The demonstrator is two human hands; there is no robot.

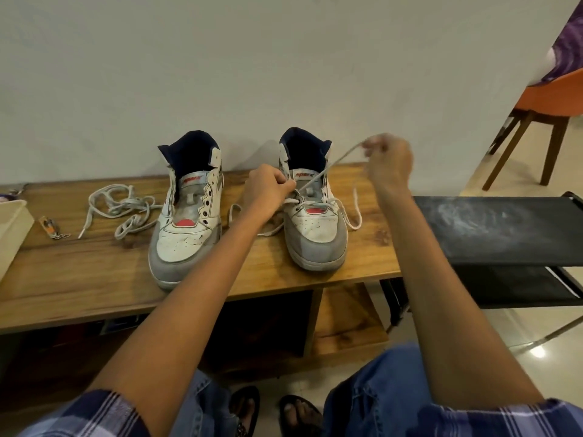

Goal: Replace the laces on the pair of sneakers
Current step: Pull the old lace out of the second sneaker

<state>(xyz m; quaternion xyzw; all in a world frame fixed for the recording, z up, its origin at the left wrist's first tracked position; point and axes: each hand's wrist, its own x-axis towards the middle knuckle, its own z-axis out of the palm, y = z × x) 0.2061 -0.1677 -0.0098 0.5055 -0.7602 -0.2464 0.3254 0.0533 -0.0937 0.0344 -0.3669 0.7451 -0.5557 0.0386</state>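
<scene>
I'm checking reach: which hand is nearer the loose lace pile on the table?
Left. The left hand is right of the loose lace pile, past the unlaced sneaker; the right hand is farther right.

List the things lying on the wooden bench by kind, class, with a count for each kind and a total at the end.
Sneakers: 2, the left sneaker and the right sneaker
Laces: 2, the loose lace and the lace in the right sneaker
Keychain: 1
Tray: 1, only partly in view at the left edge
Total: 6
</scene>
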